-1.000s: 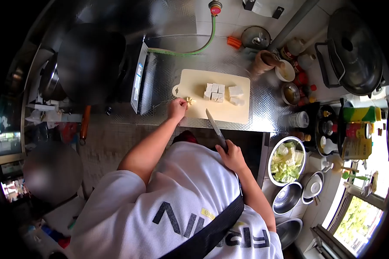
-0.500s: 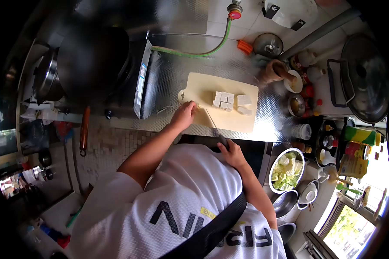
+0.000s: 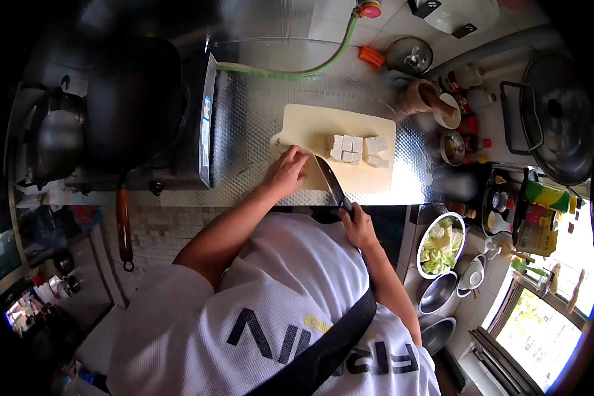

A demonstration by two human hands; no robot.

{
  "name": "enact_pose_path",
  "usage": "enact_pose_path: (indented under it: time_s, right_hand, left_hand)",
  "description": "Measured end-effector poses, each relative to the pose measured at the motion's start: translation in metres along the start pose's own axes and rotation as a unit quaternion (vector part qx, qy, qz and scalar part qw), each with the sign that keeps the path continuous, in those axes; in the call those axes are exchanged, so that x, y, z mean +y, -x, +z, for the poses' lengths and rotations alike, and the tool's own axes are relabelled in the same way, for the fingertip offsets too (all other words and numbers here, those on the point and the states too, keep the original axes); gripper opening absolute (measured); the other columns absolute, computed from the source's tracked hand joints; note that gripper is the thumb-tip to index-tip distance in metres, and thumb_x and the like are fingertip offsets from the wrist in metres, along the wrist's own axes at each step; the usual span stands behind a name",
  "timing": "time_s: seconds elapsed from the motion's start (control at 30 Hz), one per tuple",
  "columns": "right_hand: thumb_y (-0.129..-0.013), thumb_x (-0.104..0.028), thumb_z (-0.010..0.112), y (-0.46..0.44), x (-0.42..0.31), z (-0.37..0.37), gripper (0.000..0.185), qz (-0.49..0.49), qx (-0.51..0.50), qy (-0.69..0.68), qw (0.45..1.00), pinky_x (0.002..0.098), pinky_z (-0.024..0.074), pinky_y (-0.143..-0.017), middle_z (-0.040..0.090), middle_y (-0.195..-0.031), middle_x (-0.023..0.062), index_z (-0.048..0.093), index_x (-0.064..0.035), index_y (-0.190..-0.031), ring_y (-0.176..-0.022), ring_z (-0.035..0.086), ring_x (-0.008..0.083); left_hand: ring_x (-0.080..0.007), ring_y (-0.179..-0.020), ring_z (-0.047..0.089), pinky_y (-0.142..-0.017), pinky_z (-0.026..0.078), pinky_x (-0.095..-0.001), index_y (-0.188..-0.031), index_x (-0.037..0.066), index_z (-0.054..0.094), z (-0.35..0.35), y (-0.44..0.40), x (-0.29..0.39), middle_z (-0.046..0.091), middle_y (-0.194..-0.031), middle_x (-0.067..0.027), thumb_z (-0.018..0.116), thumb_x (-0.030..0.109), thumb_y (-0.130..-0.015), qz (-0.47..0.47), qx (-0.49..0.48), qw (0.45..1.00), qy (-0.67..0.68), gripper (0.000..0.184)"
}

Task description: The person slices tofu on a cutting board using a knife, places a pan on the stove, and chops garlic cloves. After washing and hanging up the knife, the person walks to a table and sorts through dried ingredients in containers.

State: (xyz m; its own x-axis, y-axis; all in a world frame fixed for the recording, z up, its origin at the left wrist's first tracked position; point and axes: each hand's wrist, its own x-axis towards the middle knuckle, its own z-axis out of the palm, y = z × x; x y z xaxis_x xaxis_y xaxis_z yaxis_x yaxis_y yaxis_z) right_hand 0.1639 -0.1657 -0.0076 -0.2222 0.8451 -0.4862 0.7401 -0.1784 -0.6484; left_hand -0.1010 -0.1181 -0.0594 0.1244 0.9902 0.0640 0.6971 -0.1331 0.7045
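Note:
My right hand (image 3: 358,226) is closed round the dark handle of a kitchen knife (image 3: 329,178). The blade slants up and left over the cream cutting board (image 3: 303,119), its tip close to my left fingers. My left hand (image 3: 287,173) rests at the board's lower left with its fingers curled down; whatever small thing lies under them is hidden. White tofu cubes (image 3: 345,148) sit in a cut group right of the blade. A smaller group of tofu pieces (image 3: 377,152) lies beside them, near the board's right edge.
A dark wok (image 3: 135,105) with a wooden handle (image 3: 123,231) stands on the stove at left. A green hose (image 3: 297,74) crosses the metal counter (image 3: 251,119). At right are a mortar (image 3: 421,98), bottles (image 3: 476,100) and a bowl of cut cabbage (image 3: 442,247).
The knife has turned so more of its blade face shows. My left fingers have shifted from a pinch to a more curled, spread grip on the board. The view has moved slightly.

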Motion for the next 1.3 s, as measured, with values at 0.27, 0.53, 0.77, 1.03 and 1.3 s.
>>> enact_pose_path:
  time_s: [0.27, 0.53, 0.77, 1.03, 1.3]
  right_hand:
    - [-0.101, -0.036, 0.056, -0.016, -0.025, 0.008, 0.037, -0.055, 0.010, -0.026, 0.998, 0.0526, 0.0479, -0.065, 0.061, -0.073, 0.0304, 0.051, 0.0007, -0.094, -0.076, 0.062, 0.0507]
    - [-0.103, -0.029, 0.055, -0.027, -0.042, 0.008, 0.032, -0.108, 0.024, -0.035, 0.993, 0.0535, 0.0455, -0.060, 0.059, -0.069, 0.0279, 0.050, 0.0011, -0.092, -0.071, 0.060, 0.0499]
    - [-0.102, -0.028, 0.055, -0.018, -0.032, 0.015, 0.031, -0.092, 0.035, -0.060, 0.993, 0.0527, 0.0476, -0.062, 0.061, -0.071, 0.0279, 0.052, 0.0012, -0.094, -0.073, 0.063, 0.0494]
    - [-0.101, -0.029, 0.056, -0.021, -0.024, 0.017, 0.031, -0.091, 0.048, -0.036, 0.994, 0.0548, 0.0480, -0.061, 0.062, -0.071, 0.0281, 0.052, 0.0011, -0.095, -0.070, 0.062, 0.0504]
    - [-0.101, -0.031, 0.055, -0.015, -0.024, 0.016, 0.031, -0.061, 0.049, -0.085, 0.993, 0.0537, 0.0485, -0.063, 0.062, -0.071, 0.0281, 0.055, 0.0007, -0.100, -0.072, 0.063, 0.0498]
  left_hand:
    - [-0.0401, -0.102, 0.061, -0.086, 0.054, -0.0454, -0.112, 0.002, 0.058, 0.026, 0.014, -0.009, 0.056, -0.112, -0.0200, 0.076, 0.015, -0.079, -0.077, 0.003, 0.997, -0.024, 0.040]
    - [-0.0404, -0.108, 0.060, -0.089, 0.054, -0.0458, -0.118, 0.003, 0.056, -0.007, 0.017, 0.012, 0.054, -0.118, -0.0191, 0.084, 0.020, -0.071, -0.086, -0.027, 0.996, -0.020, 0.057]
    - [-0.0392, -0.106, 0.061, -0.089, 0.053, -0.0460, -0.118, 0.004, 0.056, 0.002, 0.032, -0.012, 0.055, -0.117, -0.0193, 0.078, 0.012, -0.077, -0.040, -0.043, 0.998, -0.037, 0.047]
    - [-0.0403, -0.098, 0.061, -0.083, 0.053, -0.0465, -0.114, 0.002, 0.057, 0.008, 0.013, 0.003, 0.056, -0.112, -0.0191, 0.071, 0.010, -0.082, -0.060, -0.022, 0.997, -0.053, 0.036]
    - [-0.0381, -0.102, 0.061, -0.083, 0.055, -0.0459, -0.114, 0.003, 0.058, 0.009, 0.008, 0.004, 0.052, -0.116, -0.0189, 0.066, 0.010, -0.082, -0.031, 0.012, 0.997, -0.071, 0.034]
